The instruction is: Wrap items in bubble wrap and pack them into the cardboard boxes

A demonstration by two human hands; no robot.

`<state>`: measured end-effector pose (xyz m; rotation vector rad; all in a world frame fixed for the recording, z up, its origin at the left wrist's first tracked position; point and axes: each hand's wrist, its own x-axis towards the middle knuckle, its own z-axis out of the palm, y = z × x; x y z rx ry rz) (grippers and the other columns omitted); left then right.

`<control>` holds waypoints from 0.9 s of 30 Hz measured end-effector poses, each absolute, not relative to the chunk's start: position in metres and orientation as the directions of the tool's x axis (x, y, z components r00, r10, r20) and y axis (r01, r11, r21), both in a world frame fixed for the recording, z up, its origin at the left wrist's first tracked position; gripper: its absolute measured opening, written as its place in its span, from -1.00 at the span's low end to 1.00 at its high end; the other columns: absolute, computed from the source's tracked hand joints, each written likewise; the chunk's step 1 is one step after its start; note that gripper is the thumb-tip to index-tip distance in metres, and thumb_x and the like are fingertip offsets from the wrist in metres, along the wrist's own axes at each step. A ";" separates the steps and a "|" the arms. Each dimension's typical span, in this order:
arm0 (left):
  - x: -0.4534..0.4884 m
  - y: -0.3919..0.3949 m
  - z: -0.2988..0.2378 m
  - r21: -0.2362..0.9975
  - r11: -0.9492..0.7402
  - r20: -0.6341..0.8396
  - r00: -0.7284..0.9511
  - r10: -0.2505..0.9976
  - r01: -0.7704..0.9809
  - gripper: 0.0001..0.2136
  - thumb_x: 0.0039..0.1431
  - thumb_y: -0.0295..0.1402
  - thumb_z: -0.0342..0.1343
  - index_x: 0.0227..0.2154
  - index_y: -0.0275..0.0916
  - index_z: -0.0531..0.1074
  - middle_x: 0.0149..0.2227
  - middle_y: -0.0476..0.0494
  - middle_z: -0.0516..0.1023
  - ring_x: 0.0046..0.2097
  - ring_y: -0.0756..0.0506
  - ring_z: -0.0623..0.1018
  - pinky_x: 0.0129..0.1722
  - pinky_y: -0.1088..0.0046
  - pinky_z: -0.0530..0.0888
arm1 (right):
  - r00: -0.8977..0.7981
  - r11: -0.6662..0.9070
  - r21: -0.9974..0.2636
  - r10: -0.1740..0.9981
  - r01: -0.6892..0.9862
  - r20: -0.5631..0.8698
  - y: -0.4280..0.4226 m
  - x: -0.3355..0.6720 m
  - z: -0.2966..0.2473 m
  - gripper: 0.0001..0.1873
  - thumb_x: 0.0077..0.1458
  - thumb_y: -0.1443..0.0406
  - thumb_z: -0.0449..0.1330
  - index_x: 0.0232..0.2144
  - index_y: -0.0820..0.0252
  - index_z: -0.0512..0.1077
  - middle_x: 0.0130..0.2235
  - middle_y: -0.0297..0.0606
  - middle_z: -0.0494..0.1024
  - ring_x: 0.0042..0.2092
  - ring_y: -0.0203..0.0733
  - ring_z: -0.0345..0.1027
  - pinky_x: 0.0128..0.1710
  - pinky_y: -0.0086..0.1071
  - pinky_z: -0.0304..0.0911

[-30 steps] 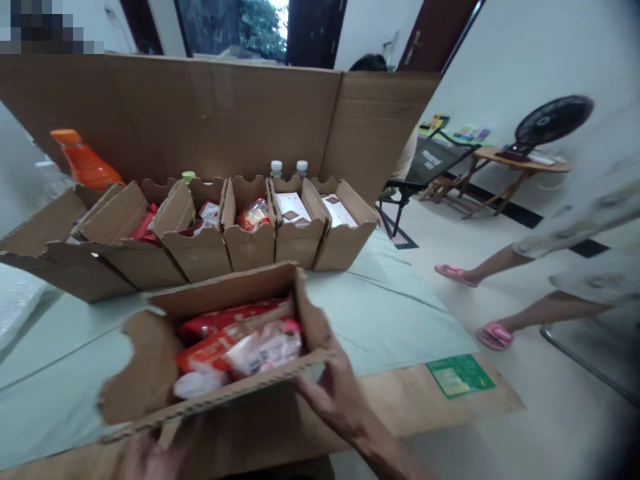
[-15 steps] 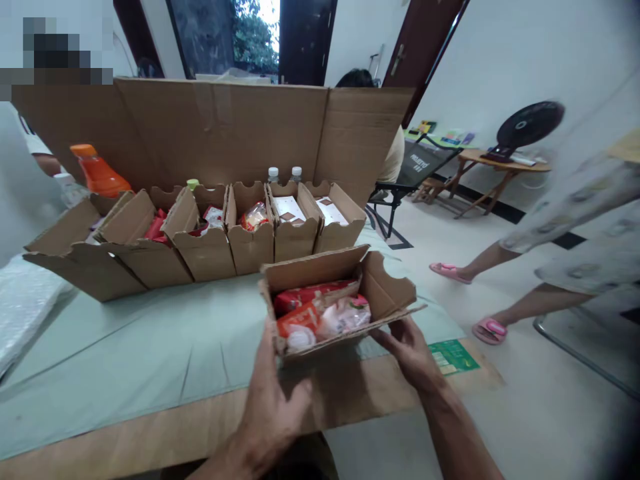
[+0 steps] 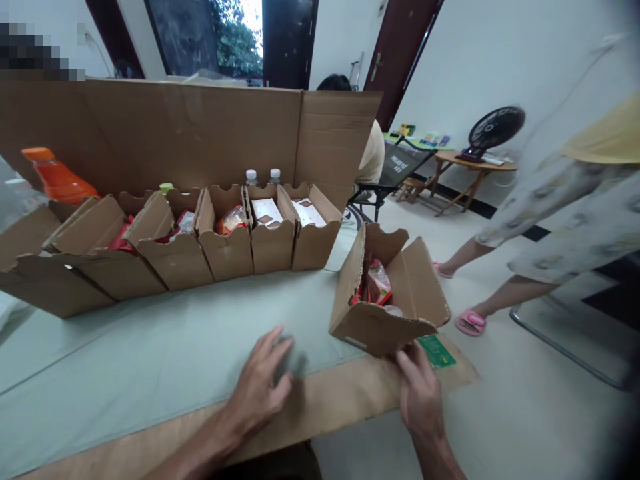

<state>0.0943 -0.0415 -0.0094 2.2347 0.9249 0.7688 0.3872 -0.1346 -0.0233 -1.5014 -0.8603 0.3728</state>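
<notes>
An open cardboard box (image 3: 385,330) with red packets and a clear-wrapped packet (image 3: 379,283) inside stands at the table's right end, its long side turned away from me. My right hand (image 3: 421,390) is at its near lower corner, fingers curled against the cardboard. Part of those fingertips is hidden by the box. Left of it, my left hand (image 3: 260,380) hovers over the cloth near the front edge, fingers apart and holding nothing.
Several cardboard bins (image 3: 225,257) stand in a row, holding packets and white cartons. Behind them rise an orange bottle (image 3: 63,180) and a tall cardboard panel (image 3: 200,133). A pale green cloth (image 3: 200,333) covers the table. On the right stands a person (image 3: 540,247).
The box has moved right and turned, with its long side now pointing away. My left hand has let go of it and drawn back left. The view has shifted right.
</notes>
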 end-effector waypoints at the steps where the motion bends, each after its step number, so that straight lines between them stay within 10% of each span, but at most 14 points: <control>1: 0.085 -0.033 -0.014 0.669 -0.596 0.314 0.557 0.769 0.445 -0.54 0.16 -0.49 0.07 0.14 -0.26 0.48 0.32 -0.45 0.38 0.32 -0.37 0.41 0.23 -0.18 0.44 | 0.673 0.070 -0.963 0.702 0.262 0.234 -0.142 0.378 -0.028 -0.31 0.16 0.00 0.21 0.28 0.03 0.31 0.20 -0.06 0.51 0.23 0.16 0.39 0.20 0.01 0.33; 10: 0.069 -0.021 -0.042 0.540 -0.668 0.483 0.461 0.745 0.512 -0.67 0.22 -0.50 0.03 -0.02 -0.17 0.55 0.21 -0.33 0.50 0.26 -0.31 0.48 0.16 -0.09 0.52 | 0.652 -0.068 -0.890 0.706 0.451 0.277 -0.081 0.410 -0.005 -0.27 -0.05 -0.03 0.38 0.11 0.15 0.39 0.00 -0.04 0.59 0.03 0.14 0.46 0.15 0.05 0.31; 27: 0.073 -0.022 -0.038 0.520 -0.658 0.448 0.483 0.753 0.544 -0.66 0.16 -0.54 0.02 -0.07 -0.16 0.56 0.21 -0.30 0.52 0.27 -0.32 0.47 0.16 -0.04 0.54 | 0.340 0.055 -0.976 0.932 0.210 0.126 0.064 0.510 0.038 -0.34 -0.33 0.19 0.43 -0.07 0.09 0.49 0.06 -0.14 0.62 0.12 0.04 0.43 0.16 -0.09 0.28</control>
